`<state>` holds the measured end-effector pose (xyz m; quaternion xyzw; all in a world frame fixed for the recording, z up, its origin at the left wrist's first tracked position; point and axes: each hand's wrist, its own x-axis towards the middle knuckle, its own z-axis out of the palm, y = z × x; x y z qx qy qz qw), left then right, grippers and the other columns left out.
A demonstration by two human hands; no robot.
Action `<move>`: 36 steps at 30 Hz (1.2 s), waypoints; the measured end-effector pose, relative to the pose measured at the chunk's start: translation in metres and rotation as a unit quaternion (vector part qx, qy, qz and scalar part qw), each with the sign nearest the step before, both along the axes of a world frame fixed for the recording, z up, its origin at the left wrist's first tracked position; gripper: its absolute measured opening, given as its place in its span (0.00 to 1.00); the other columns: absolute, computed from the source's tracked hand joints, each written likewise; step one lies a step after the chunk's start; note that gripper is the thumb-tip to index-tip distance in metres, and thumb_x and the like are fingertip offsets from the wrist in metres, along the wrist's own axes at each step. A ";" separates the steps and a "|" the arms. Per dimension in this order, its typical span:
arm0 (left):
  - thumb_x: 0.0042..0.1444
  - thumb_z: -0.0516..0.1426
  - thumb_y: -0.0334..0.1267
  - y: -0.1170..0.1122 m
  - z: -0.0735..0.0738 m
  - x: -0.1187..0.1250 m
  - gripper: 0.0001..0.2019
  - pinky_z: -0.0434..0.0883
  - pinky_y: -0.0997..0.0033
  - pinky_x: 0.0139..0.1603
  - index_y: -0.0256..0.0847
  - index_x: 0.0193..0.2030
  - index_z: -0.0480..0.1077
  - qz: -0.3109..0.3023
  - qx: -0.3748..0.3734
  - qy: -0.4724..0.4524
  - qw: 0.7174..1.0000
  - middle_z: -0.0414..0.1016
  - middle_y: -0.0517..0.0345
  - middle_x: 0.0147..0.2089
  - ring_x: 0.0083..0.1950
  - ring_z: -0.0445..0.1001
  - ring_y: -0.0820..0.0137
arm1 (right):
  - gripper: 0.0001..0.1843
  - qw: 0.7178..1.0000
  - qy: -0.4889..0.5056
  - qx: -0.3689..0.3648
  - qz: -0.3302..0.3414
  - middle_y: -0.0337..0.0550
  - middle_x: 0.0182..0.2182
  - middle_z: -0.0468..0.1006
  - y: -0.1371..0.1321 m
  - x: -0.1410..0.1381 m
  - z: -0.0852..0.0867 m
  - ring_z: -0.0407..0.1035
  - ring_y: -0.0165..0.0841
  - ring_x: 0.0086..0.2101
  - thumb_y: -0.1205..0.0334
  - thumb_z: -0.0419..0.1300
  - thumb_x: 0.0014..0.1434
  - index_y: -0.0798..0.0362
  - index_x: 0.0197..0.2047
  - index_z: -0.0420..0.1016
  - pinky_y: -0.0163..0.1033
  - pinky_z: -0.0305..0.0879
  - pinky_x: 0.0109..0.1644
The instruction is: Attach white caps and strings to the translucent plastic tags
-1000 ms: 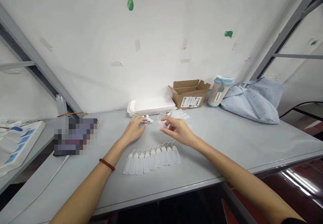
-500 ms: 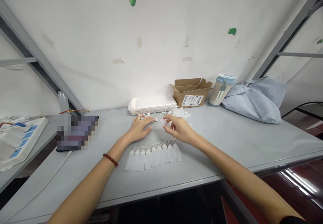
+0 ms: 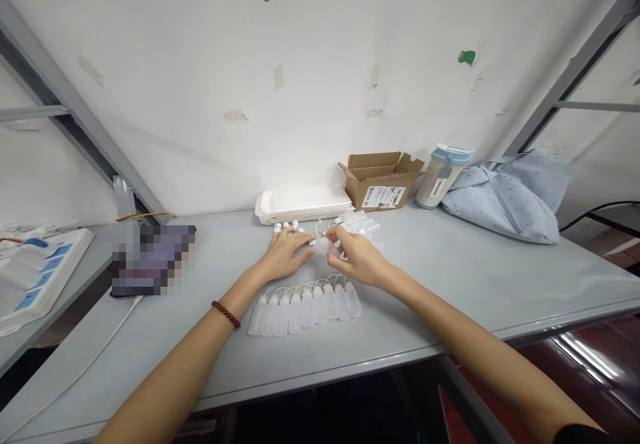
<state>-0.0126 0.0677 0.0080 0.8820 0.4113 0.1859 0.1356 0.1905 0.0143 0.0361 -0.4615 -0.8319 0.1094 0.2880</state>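
My right hand [image 3: 357,254] pinches a small translucent white plastic tube [image 3: 327,244] between thumb and fingertips. Facing it, my left hand [image 3: 287,255] has thumb and index finger closed on a small white cap [image 3: 313,241], just left of the tube; cap and tube look very near each other. More small white caps [image 3: 286,226] lie beyond my left fingers. Behind my right hand are several loose translucent tubes [image 3: 364,221], partly covered by it. Nearer the front edge, a row of frosted tubes with white cord loops [image 3: 305,309] lies side by side.
At the wall stand a stack of white trays [image 3: 306,205], an open cardboard box [image 3: 383,184], a blue-lidded tumbler [image 3: 443,176] and a light blue cloth bag [image 3: 503,204]. On the left, a blurred phone [image 3: 155,261] lies with its white cable [image 3: 95,357], beside a power strip [image 3: 47,277].
My left hand has moved slightly right, its thumb and index finger closing on the white cap. My right hand stays nearly in place with the tube. The view has shifted a little.
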 end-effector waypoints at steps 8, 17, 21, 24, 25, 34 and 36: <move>0.60 0.52 0.39 0.001 -0.002 -0.002 0.12 0.64 0.57 0.49 0.42 0.46 0.73 -0.016 0.070 -0.011 0.997 0.77 0.52 0.45 0.48 0.66 0.58 | 0.13 1.000 -0.016 0.017 -0.009 0.50 0.42 0.76 0.002 0.002 0.000 0.72 0.34 0.31 0.64 0.55 0.57 0.54 0.46 0.61 0.37 0.63 0.34; 0.56 0.52 0.35 -0.006 -0.003 -0.001 0.10 0.68 0.59 0.43 0.39 0.40 0.74 0.023 0.036 -0.049 0.998 0.75 0.50 0.38 0.41 0.71 0.59 | 0.14 0.998 -0.048 0.028 0.020 0.49 0.42 0.76 0.001 0.002 -0.001 0.72 0.34 0.33 0.65 0.55 0.59 0.53 0.49 0.64 0.37 0.64 0.36; 0.52 0.53 0.34 -0.010 0.001 0.002 0.08 0.70 0.61 0.40 0.40 0.36 0.73 0.057 -0.012 -0.080 0.995 0.74 0.54 0.33 0.36 0.73 0.63 | 0.14 0.996 -0.078 0.035 0.017 0.49 0.43 0.76 0.004 0.003 -0.003 0.72 0.34 0.33 0.65 0.56 0.60 0.52 0.50 0.65 0.37 0.63 0.37; 0.49 0.56 0.36 -0.014 0.013 0.001 0.07 0.72 0.61 0.40 0.39 0.35 0.71 0.102 -0.083 -0.172 0.976 0.75 0.55 0.33 0.35 0.75 0.64 | 0.14 0.994 -0.106 0.032 0.006 0.48 0.42 0.76 0.006 0.005 -0.004 0.72 0.34 0.34 0.65 0.56 0.60 0.52 0.50 0.66 0.36 0.61 0.36; 0.48 0.57 0.38 -0.016 0.018 0.001 0.08 0.73 0.61 0.41 0.38 0.35 0.70 0.111 -0.120 -0.224 0.961 0.75 0.55 0.34 0.36 0.76 0.64 | 0.14 0.993 -0.114 0.031 0.004 0.47 0.42 0.76 0.006 0.005 -0.004 0.72 0.34 0.34 0.65 0.56 0.60 0.53 0.50 0.66 0.36 0.61 0.35; 0.49 0.61 0.45 -0.035 0.041 0.003 0.14 0.73 0.59 0.46 0.39 0.38 0.69 0.039 -0.225 -0.355 0.906 0.76 0.54 0.39 0.40 0.77 0.64 | 0.15 0.983 -0.159 0.080 0.045 0.45 0.35 0.74 0.003 0.003 -0.007 0.68 0.31 0.29 0.63 0.56 0.61 0.53 0.52 0.67 0.33 0.53 0.29; 0.48 0.61 0.45 -0.035 0.040 0.005 0.14 0.75 0.60 0.41 0.38 0.37 0.69 0.065 -0.221 -0.343 0.911 0.76 0.54 0.39 0.38 0.78 0.63 | 0.14 0.984 -0.144 0.091 0.045 0.45 0.35 0.74 0.003 0.003 -0.007 0.68 0.31 0.29 0.63 0.56 0.62 0.53 0.51 0.68 0.33 0.53 0.28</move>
